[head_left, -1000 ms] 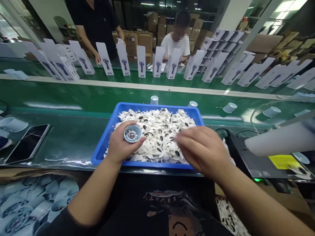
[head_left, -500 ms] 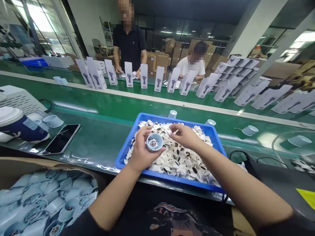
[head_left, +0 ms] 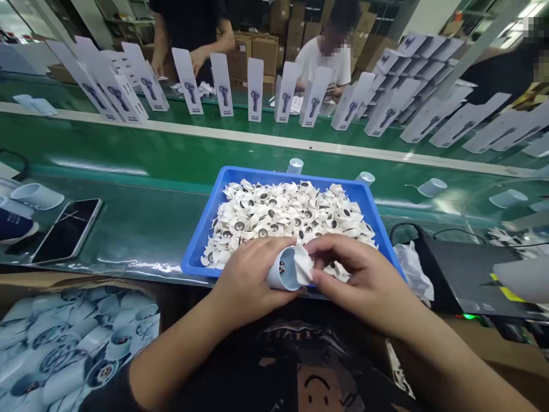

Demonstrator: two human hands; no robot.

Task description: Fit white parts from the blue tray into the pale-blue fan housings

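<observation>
- Blue tray (head_left: 197,243) heaped with white fan blades, just beyond both hands.
- Left hand (head_left: 246,280) closed around a pale blue housing (head_left: 283,270), tilted rightward.
- Right hand (head_left: 360,280) pinches a white fan blade (head_left: 302,265) at the housing's open mouth.

Both hands (head_left: 309,274) — cup (head_left: 283,270), white piece (head_left: 303,265)
</observation>
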